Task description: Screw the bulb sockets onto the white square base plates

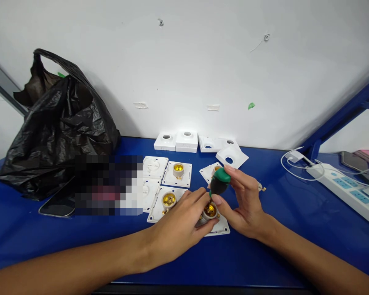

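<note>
In the head view my right hand (pixel 244 205) is closed around the green and black handle of a screwdriver (pixel 219 182), which stands nearly upright. Its tip is hidden behind my fingers. My left hand (pixel 189 217) grips a lamp socket (pixel 209 210) with a brass-coloured inside, mounted on a square white base plate (pixel 223 226). The screwdriver comes down beside this socket's far rim. Just left of my left hand lies another plate with a lamp socket (pixel 169 200). Behind it is a third plate with a socket (pixel 178 169). One more plate (pixel 205 172) is partly covered by the screwdriver.
White square covers (pixel 187 141) with round holes line the wall. Base plates (pixel 155 166) lie turned over at left, near a blurred patch. A black plastic bag (pixel 64 123) and a phone (pixel 57 205) are further left. A power strip (pixel 347 184) with white cables stands right.
</note>
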{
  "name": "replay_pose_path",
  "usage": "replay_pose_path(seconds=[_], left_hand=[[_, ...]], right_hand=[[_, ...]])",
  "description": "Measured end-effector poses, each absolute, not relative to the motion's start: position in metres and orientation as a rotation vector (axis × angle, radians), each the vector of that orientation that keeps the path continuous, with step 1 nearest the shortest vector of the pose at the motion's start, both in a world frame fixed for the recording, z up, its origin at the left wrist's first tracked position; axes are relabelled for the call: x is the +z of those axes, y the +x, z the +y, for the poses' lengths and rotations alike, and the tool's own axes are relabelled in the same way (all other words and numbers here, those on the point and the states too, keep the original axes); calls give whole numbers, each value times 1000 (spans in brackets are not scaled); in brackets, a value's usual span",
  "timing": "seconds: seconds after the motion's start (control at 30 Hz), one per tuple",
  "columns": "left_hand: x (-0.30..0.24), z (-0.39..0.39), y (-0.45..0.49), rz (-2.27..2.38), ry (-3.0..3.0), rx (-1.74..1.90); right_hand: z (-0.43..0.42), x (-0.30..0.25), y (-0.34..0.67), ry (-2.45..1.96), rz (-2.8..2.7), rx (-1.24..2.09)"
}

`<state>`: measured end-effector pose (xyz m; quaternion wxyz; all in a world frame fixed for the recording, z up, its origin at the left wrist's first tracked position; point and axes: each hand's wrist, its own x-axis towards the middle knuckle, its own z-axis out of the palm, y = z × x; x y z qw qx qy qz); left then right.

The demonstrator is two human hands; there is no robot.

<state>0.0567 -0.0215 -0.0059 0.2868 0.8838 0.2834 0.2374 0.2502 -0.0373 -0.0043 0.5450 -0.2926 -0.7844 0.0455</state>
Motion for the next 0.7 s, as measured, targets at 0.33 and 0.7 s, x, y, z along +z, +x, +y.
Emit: replay_pose_path(seconds=[0.33,0.7], left_hand=[[-5,-22,55,750,2382,630],[-2,-21,57,708,2381,638]], right_hand=[[-35,2,248,-662,-1872,144],[-38,2,249,-666,-1886,189]])
